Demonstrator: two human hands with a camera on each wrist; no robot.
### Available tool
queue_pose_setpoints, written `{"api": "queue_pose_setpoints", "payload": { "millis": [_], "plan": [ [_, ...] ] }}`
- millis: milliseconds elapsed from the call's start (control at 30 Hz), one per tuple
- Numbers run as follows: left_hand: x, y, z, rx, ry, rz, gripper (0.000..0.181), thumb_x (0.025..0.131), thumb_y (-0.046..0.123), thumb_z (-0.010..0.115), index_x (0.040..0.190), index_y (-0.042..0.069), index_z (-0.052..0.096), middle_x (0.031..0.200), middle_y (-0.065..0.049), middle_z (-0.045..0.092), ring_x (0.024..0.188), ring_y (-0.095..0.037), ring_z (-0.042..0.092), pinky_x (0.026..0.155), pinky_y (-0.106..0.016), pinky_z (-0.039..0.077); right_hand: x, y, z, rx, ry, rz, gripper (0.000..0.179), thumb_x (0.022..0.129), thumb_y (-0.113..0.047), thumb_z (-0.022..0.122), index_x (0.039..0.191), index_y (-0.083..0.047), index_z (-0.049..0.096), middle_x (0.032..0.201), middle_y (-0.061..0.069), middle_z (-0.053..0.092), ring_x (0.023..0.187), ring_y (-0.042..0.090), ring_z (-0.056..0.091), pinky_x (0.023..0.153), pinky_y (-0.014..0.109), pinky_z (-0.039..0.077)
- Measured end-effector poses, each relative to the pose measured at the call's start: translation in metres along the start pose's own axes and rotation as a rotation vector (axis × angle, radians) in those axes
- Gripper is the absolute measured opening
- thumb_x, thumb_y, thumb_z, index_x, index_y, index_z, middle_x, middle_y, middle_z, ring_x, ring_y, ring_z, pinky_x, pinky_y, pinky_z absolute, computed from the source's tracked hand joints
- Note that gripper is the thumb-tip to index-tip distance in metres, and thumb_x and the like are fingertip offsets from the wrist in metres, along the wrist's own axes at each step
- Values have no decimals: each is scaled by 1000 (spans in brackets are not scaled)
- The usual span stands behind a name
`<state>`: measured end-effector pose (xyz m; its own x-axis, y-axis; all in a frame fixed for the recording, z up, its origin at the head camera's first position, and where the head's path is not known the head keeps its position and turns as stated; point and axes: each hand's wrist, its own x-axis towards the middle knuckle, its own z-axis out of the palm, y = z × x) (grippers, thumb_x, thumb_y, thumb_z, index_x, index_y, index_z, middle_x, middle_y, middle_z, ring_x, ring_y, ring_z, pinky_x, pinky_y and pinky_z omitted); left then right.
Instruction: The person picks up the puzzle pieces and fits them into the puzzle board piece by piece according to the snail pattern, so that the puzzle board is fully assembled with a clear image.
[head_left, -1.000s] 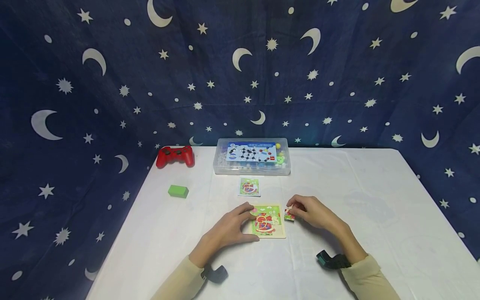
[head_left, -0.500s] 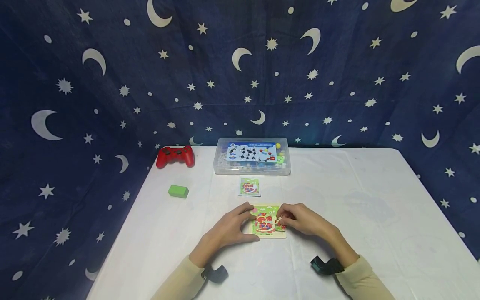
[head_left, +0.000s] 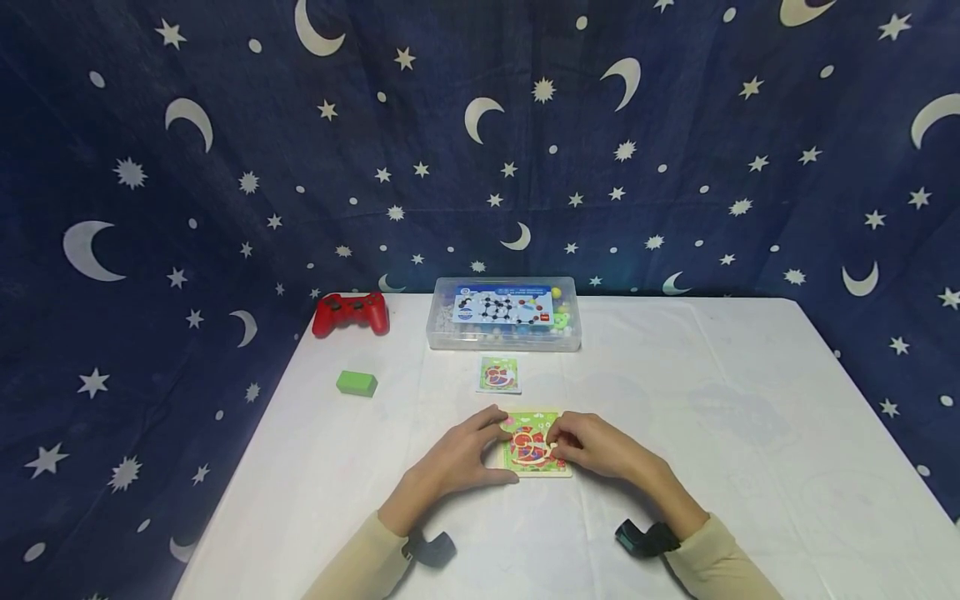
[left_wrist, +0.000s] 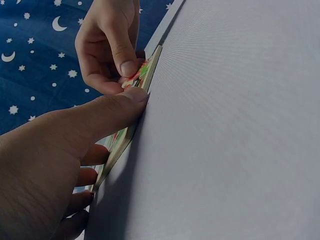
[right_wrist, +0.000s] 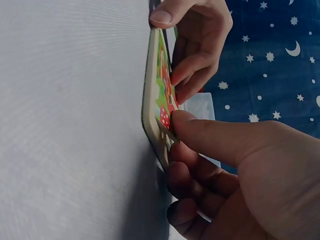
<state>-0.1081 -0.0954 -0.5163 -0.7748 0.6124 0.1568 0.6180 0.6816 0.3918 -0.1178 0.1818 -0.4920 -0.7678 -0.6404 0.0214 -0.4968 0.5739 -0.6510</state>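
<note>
A small wooden picture puzzle board point(head_left: 542, 476) with a pale rim and a green and red picture lies on the white table. My left hand point(head_left: 467, 454) grips its left side, thumb at the near edge and fingers along the far and left part. Over the board's right side, my right hand point(head_left: 600, 446) pinches a puzzle piece point(right_wrist: 165, 117) with red, white-dotted print between thumb and fingers. In the right wrist view the piece sits slightly tilted at the board's near right corner, its lower edge raised. The right fingers partly hide the piece in the head view.
Beyond the board lies a small picture card point(head_left: 498, 375) with a similar design. Behind it stands a clear plastic case point(head_left: 504, 337) with a molecule label. A green block point(head_left: 357, 383) and a red game controller point(head_left: 351, 314) are at the left.
My right hand has moved left with the puzzle piece, from beside the board to over its right side, and a little nearer. The left hand has stayed put on the board.
</note>
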Motion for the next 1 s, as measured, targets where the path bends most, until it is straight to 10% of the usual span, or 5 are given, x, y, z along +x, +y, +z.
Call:
{"api": "queue_pose_setpoints", "payload": {
  "millis": [1000],
  "plan": [
    [4,-2,-3,-23,11,-7,54,87,55,71,128,20,66,142,-4,54,128,-20,59,106,-33,52,-2,3,3,-47,79,65,10,90,-24,75,90,-23,65,80,-13,55,71,-1,48,63,17,44]
  ]
}}
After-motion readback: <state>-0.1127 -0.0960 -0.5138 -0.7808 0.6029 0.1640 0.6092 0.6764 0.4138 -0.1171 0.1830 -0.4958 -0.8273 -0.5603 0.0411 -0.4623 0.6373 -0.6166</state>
